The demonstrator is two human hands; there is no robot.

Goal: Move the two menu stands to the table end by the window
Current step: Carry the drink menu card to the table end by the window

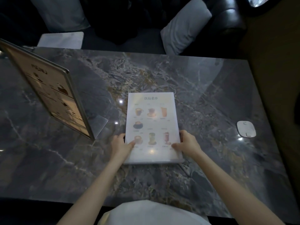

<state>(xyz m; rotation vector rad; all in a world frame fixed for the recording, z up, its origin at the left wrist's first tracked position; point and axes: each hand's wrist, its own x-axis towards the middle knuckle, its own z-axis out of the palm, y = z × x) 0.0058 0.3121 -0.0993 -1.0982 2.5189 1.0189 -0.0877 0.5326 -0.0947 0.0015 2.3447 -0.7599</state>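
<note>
Menu stand (48,93) cropped left, print blurred

Drinks menu stand (152,124) sits mid-table (203,88), straight ahead of me, my left hand (121,144) and right hand (189,142) on its near side edges. Second menu stand (48,91) is upright to its left. Small pad (246,128) lies well apart near the right end.
</note>
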